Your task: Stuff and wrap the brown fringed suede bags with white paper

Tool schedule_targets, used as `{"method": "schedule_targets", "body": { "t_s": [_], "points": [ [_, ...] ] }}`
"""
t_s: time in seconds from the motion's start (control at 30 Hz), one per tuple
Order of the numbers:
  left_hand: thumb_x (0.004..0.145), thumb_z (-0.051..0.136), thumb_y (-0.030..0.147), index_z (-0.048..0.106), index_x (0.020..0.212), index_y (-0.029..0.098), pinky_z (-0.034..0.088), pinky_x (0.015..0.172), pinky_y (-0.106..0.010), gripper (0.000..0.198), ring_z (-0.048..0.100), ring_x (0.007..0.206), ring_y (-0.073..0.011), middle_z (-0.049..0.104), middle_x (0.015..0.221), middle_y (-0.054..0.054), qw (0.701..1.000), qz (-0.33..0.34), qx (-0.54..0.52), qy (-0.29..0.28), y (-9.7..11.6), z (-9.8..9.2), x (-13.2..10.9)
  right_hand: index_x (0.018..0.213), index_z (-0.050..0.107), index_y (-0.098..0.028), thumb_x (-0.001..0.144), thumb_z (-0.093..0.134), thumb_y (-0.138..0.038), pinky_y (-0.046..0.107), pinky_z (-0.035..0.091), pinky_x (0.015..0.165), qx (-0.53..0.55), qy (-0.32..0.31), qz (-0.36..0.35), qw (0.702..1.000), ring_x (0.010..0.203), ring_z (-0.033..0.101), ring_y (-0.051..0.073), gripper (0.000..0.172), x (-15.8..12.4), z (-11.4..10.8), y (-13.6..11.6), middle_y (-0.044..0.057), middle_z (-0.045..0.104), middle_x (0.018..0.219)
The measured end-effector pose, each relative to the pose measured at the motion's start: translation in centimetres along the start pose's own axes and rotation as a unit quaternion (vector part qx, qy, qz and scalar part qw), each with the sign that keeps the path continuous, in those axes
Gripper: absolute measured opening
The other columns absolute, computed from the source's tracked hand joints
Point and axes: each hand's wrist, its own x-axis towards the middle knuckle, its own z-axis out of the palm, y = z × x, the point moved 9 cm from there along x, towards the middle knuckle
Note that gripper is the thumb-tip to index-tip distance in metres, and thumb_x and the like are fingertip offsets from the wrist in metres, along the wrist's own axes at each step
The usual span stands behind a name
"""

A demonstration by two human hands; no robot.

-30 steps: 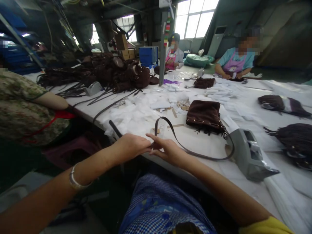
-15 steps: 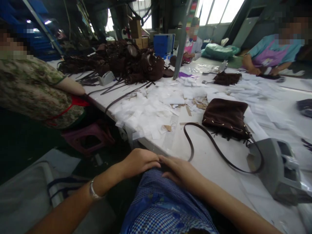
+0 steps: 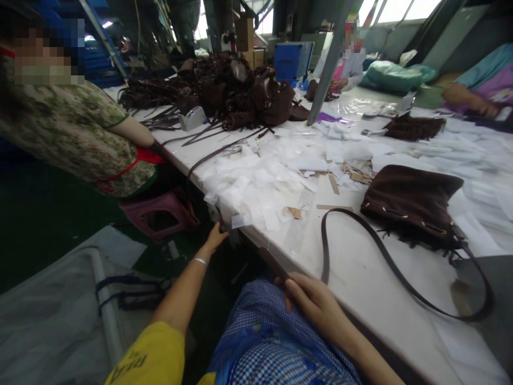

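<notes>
My right hand rests at the table's near edge over my checked lap, its fingers closed on the end of a flat brown strap. A long dark strap loops across the white table to a brown fringed bag. My left hand, a bangle on the wrist, reaches out to the table edge below a heap of white paper pieces. Its fingers are pinched together on something small and dark that I cannot make out.
A grey tape dispenser stands at the right edge. A pile of brown bags and loose straps lies at the back left, beside a metal post. A person in a patterned top sits left, by a pink stool. A white sack lies on the floor.
My hands were together at the table edge over my lap. The left hand has gone out to the left, to the table edge. The right hand stays and holds the strap end.
</notes>
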Motion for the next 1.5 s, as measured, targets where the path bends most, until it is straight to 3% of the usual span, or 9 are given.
{"method": "schedule_targets", "body": {
  "t_s": [0.27, 0.5, 0.63, 0.8, 1.03, 1.13, 1.3, 1.4, 1.5],
  "points": [
    [0.092, 0.061, 0.038, 0.059, 0.122, 0.015, 0.055, 0.087, -0.045, 0.037, 0.062, 0.105, -0.0259, 0.061, 0.123, -0.008, 0.993, -0.031, 0.089, 0.068, -3.2, -2.7, -1.7, 0.093, 0.067, -0.018, 0.099, 0.045, -0.046, 0.022, 0.044, 0.056, -0.001, 0.005, -0.008, 1.0, 0.055, 0.055, 0.011, 0.037, -0.4, 1.0, 1.2, 0.0, 0.068, 0.07],
    [0.08, 0.067, 0.038, 0.071, 0.092, 0.016, 0.05, 0.084, -0.034, 0.025, 0.063, 0.108, -0.0317, 0.074, 0.094, -0.008, 0.987, -0.023, 0.045, 0.152, 0.7, -7.3, -5.0, 0.105, 0.066, -0.017, 0.099, 0.046, -0.045, 0.021, 0.047, 0.055, 0.066, 0.036, -0.025, 0.997, 0.055, 0.057, 0.009, 0.035, 0.0, 1.2, 1.3, 0.002, 0.071, 0.081],
    [0.075, 0.07, 0.041, 0.07, 0.092, 0.014, 0.053, 0.066, -0.028, 0.031, 0.068, 0.079, -0.0218, 0.073, 0.082, -0.005, 0.986, -0.046, -0.055, 0.149, 2.7, -7.8, -7.4, 0.106, 0.07, -0.017, 0.099, 0.048, -0.043, 0.023, 0.05, 0.062, 0.07, 0.068, -0.055, 0.994, 0.063, 0.061, 0.011, 0.034, -0.1, 0.8, 1.1, 0.003, 0.07, 0.083],
    [0.074, 0.073, 0.026, 0.069, 0.091, 0.017, 0.057, 0.068, -0.025, 0.019, 0.068, 0.075, -0.014, 0.073, 0.091, -0.003, 0.979, -0.061, -0.177, 0.083, 6.6, -6.4, -10.5, 0.107, 0.074, -0.02, 0.096, 0.054, -0.04, 0.03, 0.053, 0.087, 0.073, 0.07, -0.13, 0.986, 0.096, 0.067, 0.018, 0.03, -0.2, 0.4, 0.0, 0.008, 0.068, 0.115],
    [0.073, 0.081, 0.03, 0.07, 0.092, 0.017, 0.057, 0.064, -0.021, 0.025, 0.066, 0.068, -0.0123, 0.072, 0.083, -0.001, 0.945, -0.098, -0.307, -0.058, 14.6, 0.3, -17.5, 0.107, 0.077, -0.025, 0.087, 0.069, -0.039, 0.045, 0.015, 0.122, 0.03, -0.067, -0.242, 0.968, 0.149, 0.021, 0.028, 0.025, 0.8, 3.9, -4.0, 0.002, 0.022, 0.163],
    [0.072, 0.083, 0.032, 0.07, 0.087, 0.018, 0.055, 0.06, -0.019, 0.024, 0.064, 0.061, -0.01, 0.07, 0.074, 0.002, 0.941, -0.097, -0.307, -0.101, 16.3, 2.5, -20.1, 0.102, 0.079, -0.023, 0.083, 0.073, -0.04, 0.044, 0.021, 0.12, 0.053, -0.111, -0.284, 0.951, 0.144, 0.033, 0.029, 0.026, 0.7, 6.3, -4.8, 0.007, 0.041, 0.154],
    [0.072, 0.083, 0.036, 0.071, 0.103, 0.022, 0.059, 0.066, -0.024, 0.036, 0.071, 0.074, -0.0158, 0.075, 0.092, -0.003, 0.913, -0.16, -0.343, -0.154, 15.4, 4.2, -21.5, 0.105, 0.077, -0.016, 0.095, 0.057, -0.04, 0.029, 0.051, 0.087, 0.103, -0.165, -0.219, 0.956, 0.093, 0.067, 0.018, 0.033, -0.4, 9.1, -3.0, 0.007, 0.073, 0.097],
    [0.083, 0.07, 0.046, 0.063, 0.127, 0.023, 0.062, 0.069, -0.033, 0.05, 0.073, 0.082, -0.022, 0.074, 0.107, -0.009, 0.885, -0.203, -0.351, -0.229, 15.9, 6.2, -20.9, 0.107, 0.076, -0.017, 0.093, 0.058, -0.036, 0.023, 0.052, 0.081, 0.086, -0.214, -0.195, 0.953, 0.087, 0.069, 0.017, 0.03, -1.8, 10.9, -1.5, 0.005, 0.075, 0.094],
    [0.095, 0.054, 0.03, 0.064, 0.126, 0.022, 0.06, 0.067, -0.023, 0.033, 0.073, 0.078, -0.0148, 0.075, 0.102, -0.006, 0.902, -0.155, -0.37, -0.158, 18.3, 4.2, -17.0, 0.105, 0.078, -0.018, 0.089, 0.063, -0.033, 0.021, 0.052, 0.077, 0.071, -0.25, -0.16, 0.952, 0.085, 0.07, 0.017, 0.026, -2.8, 12.2, 0.7, 0.005, 0.076, 0.093]
  ]
}}
